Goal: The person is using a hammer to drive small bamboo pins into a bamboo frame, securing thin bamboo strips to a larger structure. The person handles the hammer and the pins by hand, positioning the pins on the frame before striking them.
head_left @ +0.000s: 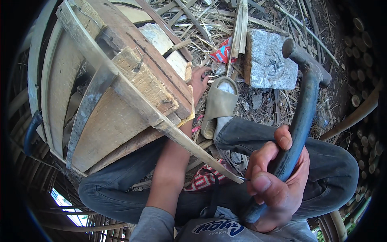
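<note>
My right hand (278, 181) is wrapped round the blue tubular handle of a hammer (300, 117), whose rusty metal head points away from me. A thin nail-like pin (243, 178) shows between its thumb and the tip of a bent bamboo strip (193, 149). That strip runs to a frame of curved wooden slats (117, 129) with thick planks (149, 60), leaning over my left leg. My left arm passes beneath the frame, and my left hand (198, 83) rests by the ground beyond it. Its fingers are curled at a small dark item, too small to name.
A pale stone block (268, 60) with several nails on top lies ahead. Bamboo scraps (185, 20) and a red wrapper (221, 51) litter the ground. My sandalled foot (221, 103) is beside the frame. Bamboo poles (365, 141) are stacked at right. A second blue handle (32, 133) hangs at left.
</note>
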`<control>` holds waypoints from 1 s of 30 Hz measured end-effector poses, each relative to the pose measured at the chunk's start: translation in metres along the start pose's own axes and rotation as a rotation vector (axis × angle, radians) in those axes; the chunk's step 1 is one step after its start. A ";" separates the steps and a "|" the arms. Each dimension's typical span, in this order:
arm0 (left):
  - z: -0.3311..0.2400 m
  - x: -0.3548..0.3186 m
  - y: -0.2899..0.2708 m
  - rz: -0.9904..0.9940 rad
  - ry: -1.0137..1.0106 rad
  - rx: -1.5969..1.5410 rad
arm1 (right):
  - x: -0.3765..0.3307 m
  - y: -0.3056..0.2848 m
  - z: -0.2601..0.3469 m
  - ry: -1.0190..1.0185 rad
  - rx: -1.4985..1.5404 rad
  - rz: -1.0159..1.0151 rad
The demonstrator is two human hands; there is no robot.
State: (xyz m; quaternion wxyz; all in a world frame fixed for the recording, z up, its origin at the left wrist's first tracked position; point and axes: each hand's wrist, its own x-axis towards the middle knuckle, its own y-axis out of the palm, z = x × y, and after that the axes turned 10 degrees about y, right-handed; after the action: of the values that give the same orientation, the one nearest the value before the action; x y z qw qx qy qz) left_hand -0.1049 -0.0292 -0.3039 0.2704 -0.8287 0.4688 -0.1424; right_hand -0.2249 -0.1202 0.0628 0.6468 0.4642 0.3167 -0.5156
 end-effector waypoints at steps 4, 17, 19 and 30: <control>0.009 -0.003 0.002 0.003 -0.025 -0.002 | 0.001 0.003 0.001 0.004 0.022 -0.004; 0.013 0.003 0.002 0.051 -0.076 0.017 | 0.001 0.000 -0.002 0.012 -0.012 0.011; 0.011 0.005 0.002 0.055 -0.093 -0.002 | 0.000 -0.001 -0.001 0.011 -0.025 0.015; 0.001 0.002 0.005 0.022 -0.117 0.081 | 0.000 -0.006 -0.003 0.015 -0.082 0.049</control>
State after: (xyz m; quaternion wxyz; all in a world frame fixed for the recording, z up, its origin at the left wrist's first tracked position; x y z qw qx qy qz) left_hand -0.1065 -0.0326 -0.3079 0.3324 -0.8188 0.4550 -0.1097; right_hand -0.2301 -0.1179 0.0601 0.6755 0.4487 0.3311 -0.4825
